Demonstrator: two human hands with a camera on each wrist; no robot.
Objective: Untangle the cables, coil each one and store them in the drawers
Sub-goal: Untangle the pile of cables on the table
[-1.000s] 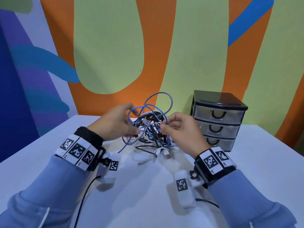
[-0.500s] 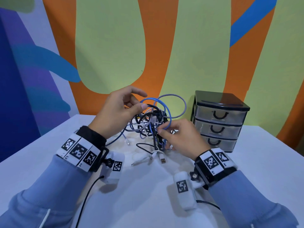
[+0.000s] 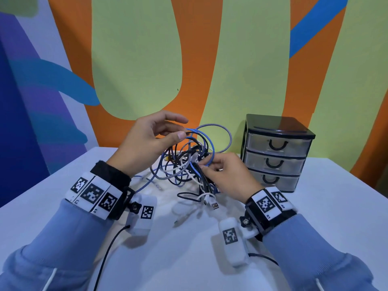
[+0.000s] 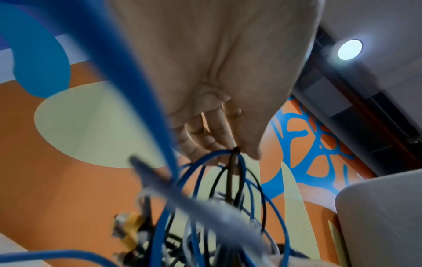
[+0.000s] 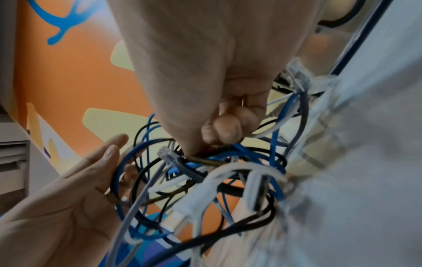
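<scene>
Head view shows the cable tangle raised just above the white table, near its far middle, with the three-drawer organiser just to its right, all drawers shut. Left hand pinches the top of a blue cable loop between thumb and forefinger, remaining fingers extended. Right hand is curled, pinching strands at the knot's core; the right wrist view confirms fingertips closed on a braided strand. Assessment: cables are light, limp and springy, and the jackets likely slide freely. Clear network plugs have catch-prone tabs, so hold is best taken on the jacket near a free end.
</scene>
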